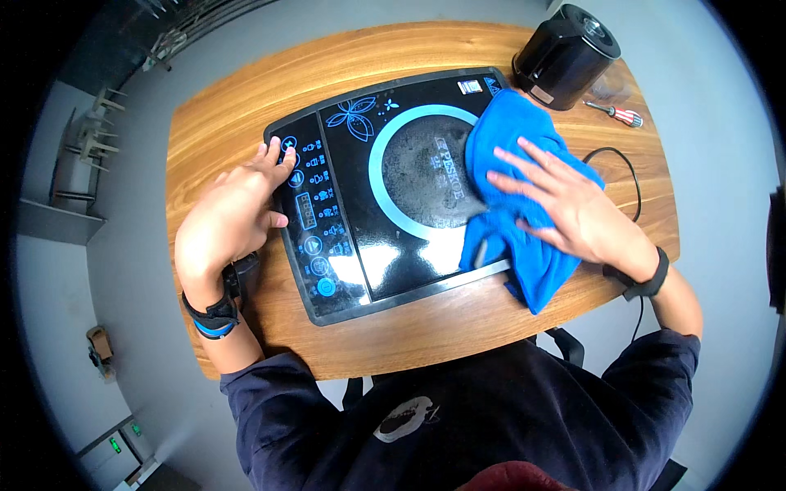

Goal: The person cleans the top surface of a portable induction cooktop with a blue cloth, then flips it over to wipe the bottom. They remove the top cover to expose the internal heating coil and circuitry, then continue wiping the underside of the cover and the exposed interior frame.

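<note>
A black induction cooktop (424,270) with a glossy top lies on the wooden table before me. Its touch-control strip runs along the left side, and a blue ring marks the cooking zone. Grey smudges and worn lettering show inside that ring. My left hand (236,202) rests on the left edge, fingertips on the controls and thumb near the rim. Over the cooktop's right part lies a bunched blue cloth (509,126), partly hanging past the near edge. My right hand (562,199) holds this cloth down with spread fingers, which hides the surface beneath.
At the far right corner of the table (430,46) stands a black cylindrical appliance (562,61). A screwdriver (626,116) with a red-and-white handle lies beside it. A black cable (635,184) loops to the right of the cloth. Some dark object (245,273) sits by my left wrist.
</note>
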Demonstrator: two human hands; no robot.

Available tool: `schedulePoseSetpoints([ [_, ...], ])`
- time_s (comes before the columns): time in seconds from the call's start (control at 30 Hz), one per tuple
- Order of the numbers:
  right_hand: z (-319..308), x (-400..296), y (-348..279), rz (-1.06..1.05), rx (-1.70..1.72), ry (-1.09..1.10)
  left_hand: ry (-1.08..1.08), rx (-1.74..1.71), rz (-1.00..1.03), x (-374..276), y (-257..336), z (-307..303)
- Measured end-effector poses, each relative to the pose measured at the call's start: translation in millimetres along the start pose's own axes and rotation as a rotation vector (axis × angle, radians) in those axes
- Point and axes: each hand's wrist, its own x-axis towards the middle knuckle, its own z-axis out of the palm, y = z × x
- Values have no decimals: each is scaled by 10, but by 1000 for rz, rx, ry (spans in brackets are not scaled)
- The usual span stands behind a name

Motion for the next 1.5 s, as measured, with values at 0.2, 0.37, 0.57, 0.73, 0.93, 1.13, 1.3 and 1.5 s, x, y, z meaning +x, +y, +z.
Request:
schedulePoseSetpoints([
  [0.2,38,775,506,42,40,134,36,-41,45,-13,-57,26],
  [0.37,100,1140,155,-66,52,114,110,-126,50,-2,-172,161],
  [0.57,94,1405,-671,-503,86,44,238,-59,54,-43,-199,207],
  [0.73,142,1766,-641,-535,92,22,178,-111,31,10,-386,233],
  [0.93,137,2260,-434,-501,89,37,227,-128,90,25,-414,257],
  [1.13,218,2329,-650,-592,-17,92,82,-135,23,17,-390,127],
  [1.3,183,1624,-1130,-633,45,2,214,-26,89,65,-444,225],
  [1.5,181,1303,-1108,-614,99,-47,205,-54,68,14,-430,264],
])
